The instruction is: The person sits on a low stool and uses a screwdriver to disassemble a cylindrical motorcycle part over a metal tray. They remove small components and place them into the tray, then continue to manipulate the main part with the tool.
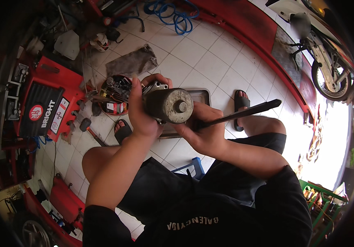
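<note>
- Gripping a grey motor [169, 105], a squat cylinder with a round end cap and a short stub at its centre, the person is holding it up over the tray [201, 95], above the knees.
- Risk, judged: the motor is looking heavy and is resting on one hand's grip alone; a push from the tool could be twisting it loose, and it would be dropping onto the tray or the sandalled foot [123, 131] just left of the tray.
- Risk, judged: the tool [243, 113], a long dark flat bar, is bearing on the motor's lower right edge; if it is slipping off, the tip could be jabbing the holding palm.
- Left hand [142, 113]: closed, fingers wrapping the motor's left side and the lighter metal housing behind it.
- Right hand [203, 131]: closed around the near end of the tool, thumb lying against the motor's rim; the far end is sticking out right of the tray.
- Round parts bowl [115, 94]: sitting left of the tray, holding dark engine pieces.
- Rag [132, 61]: lying beyond the tray on the white tiles.
- Red toolbox [47, 109]: standing far left of the tray.
- Blue hose [172, 14]: coiling well beyond the tray.
- Motorbike wheel [329, 80]: showing far right of the tray.
</note>
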The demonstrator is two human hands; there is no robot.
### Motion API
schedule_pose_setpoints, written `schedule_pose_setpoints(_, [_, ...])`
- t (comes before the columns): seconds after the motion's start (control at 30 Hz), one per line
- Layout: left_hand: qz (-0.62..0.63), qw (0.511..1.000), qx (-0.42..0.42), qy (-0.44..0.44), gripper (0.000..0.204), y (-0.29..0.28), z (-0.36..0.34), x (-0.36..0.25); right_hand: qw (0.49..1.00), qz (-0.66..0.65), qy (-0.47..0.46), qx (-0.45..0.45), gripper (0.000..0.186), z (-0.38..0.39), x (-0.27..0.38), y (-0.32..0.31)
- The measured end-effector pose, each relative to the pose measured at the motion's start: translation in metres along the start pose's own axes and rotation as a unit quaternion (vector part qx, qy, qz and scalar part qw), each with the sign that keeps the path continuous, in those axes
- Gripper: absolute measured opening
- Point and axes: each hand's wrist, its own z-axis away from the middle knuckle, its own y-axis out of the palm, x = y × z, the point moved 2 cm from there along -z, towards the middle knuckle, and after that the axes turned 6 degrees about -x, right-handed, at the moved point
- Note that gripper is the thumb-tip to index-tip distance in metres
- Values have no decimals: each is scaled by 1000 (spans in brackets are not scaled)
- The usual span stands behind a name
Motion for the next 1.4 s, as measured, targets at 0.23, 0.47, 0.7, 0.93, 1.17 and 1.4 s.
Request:
schedule_pose_setpoints(0.23, [-26,998,-63,13,61,4,4,0,999,16,-28,5,18,-5,3,2])
schedule_pose_setpoints(0.47, [-21,998,-61,14,60,6,2,3,999,27,39,17,22,-3,6,1])
schedule_pose_setpoints(0.7, [-13,998,-65,-3,61,5,2,2,999,30,13,-5,28,-6,1,4])
schedule_pose_setpoints(0.93, [-49,995,-82,3,58,6,0,5,1000,4,-24,3,20,-6,3,-1])
schedule_pose_setpoints(1.17, [-30,996,-80,1,60,4,3,4,999,-18,36,-14,20,-3,3,5])
schedule_pose_setpoints(1.4, [-46,995,-93,7,59,1,2,10,999,15,46,7,21,-3,5,1])
